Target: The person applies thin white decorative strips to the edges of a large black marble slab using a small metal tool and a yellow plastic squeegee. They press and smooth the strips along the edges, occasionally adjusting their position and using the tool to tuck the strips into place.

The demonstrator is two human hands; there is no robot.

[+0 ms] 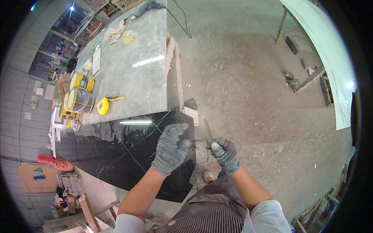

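Both my hands wear grey striped work gloves. My left hand (171,149) is over the right end of a glossy black stone slab with white veins (116,145); its thumb stands apart from the curved fingers and nothing shows in it. Whether the palm touches the stone I cannot tell. Just past the slab's right edge, my right hand (225,155) is closed round a thin grey bar (208,130), which points up and away from the fist. The bar's lower end is hidden by the glove.
Behind the slab stretches a grey worktable (143,83) bearing a yellow tape measure (103,105), several tins (81,101), a rag (115,32) and a power tool (149,7) with a black cable. A pale sheet (324,46) stands at right above the dusty floor (264,116).
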